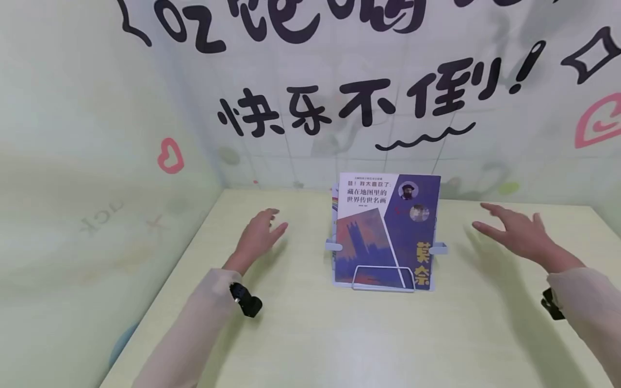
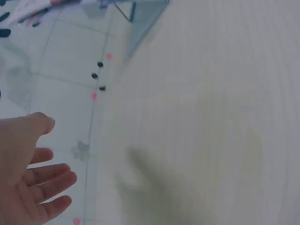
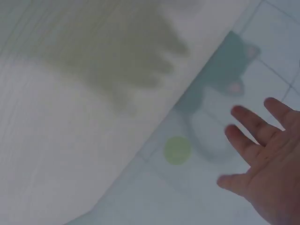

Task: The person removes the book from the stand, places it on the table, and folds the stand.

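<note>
A book (image 1: 370,231) with a purple and white cover stands upright on a light wire book stand (image 1: 383,289), with side clips at its left and right edges. Behind it, a strip of another colourful book (image 1: 335,202) shows at the left. To the left of the stand, my left hand (image 1: 259,234) hovers over the table with relaxed fingers, holding nothing; the left wrist view shows its fingers (image 2: 51,185) apart from everything. My right hand (image 1: 521,231) is raised to the right of the stand, fingers spread and holding nothing, as the right wrist view also shows.
The pale wooden table (image 1: 301,339) meets a wall (image 1: 291,161) printed with large black characters and hearts at the back. Another wall (image 1: 73,215) closes off the left side. A blue rounded object (image 1: 123,342) shows past the table's left edge.
</note>
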Action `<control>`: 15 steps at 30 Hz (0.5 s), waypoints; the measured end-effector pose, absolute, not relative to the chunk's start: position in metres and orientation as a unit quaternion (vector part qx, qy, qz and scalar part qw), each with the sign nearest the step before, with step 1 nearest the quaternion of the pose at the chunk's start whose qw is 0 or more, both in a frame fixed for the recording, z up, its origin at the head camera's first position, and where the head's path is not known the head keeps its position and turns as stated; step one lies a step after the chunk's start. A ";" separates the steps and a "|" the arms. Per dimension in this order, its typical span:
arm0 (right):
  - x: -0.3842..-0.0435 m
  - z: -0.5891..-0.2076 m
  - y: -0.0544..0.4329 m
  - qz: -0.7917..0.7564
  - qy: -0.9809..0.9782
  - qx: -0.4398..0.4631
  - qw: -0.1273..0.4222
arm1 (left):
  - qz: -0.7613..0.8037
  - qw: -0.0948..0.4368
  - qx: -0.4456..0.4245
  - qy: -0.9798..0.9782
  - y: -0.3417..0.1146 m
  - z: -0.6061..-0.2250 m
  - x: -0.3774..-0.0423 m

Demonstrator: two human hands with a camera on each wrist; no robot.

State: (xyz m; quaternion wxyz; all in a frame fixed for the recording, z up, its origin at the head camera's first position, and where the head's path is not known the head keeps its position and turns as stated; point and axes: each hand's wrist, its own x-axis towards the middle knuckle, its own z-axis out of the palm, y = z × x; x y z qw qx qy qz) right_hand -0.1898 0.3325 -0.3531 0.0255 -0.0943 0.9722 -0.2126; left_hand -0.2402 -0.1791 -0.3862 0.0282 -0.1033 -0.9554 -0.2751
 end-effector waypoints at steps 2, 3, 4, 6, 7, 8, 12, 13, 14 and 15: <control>-0.185 -0.347 0.318 -0.230 0.966 -0.114 0.017 | -0.342 0.030 -0.114 -0.932 -0.164 -0.380 -0.235; -0.182 -0.345 0.311 -0.241 0.962 -0.125 0.012 | -0.374 0.033 -0.120 -0.919 -0.156 -0.376 -0.232; -0.180 -0.342 0.303 -0.252 0.958 -0.135 0.006 | -0.402 0.032 -0.126 -0.907 -0.147 -0.373 -0.229; -0.177 -0.340 0.289 -0.267 0.952 -0.149 -0.005 | -0.454 0.025 -0.135 -0.881 -0.131 -0.368 -0.225; -0.176 -0.339 0.282 -0.271 0.950 -0.155 -0.011 | -0.473 0.020 -0.136 -0.870 -0.123 -0.366 -0.223; -0.175 -0.340 0.277 -0.275 0.948 -0.159 -0.014 | -0.485 0.016 -0.138 -0.863 -0.115 -0.364 -0.222; -0.176 -0.344 0.261 -0.289 0.944 -0.159 -0.022 | -0.502 0.004 -0.134 -0.854 -0.093 -0.357 -0.218; -0.176 -0.345 0.258 -0.293 0.943 -0.156 -0.023 | -0.500 0.001 -0.132 -0.856 -0.089 -0.356 -0.218; -0.176 -0.346 0.256 -0.298 0.942 -0.152 -0.022 | -0.498 -0.004 -0.130 -0.858 -0.086 -0.355 -0.218; -0.176 -0.348 0.255 -0.304 0.941 -0.149 -0.021 | -0.495 -0.010 -0.128 -0.859 -0.083 -0.355 -0.218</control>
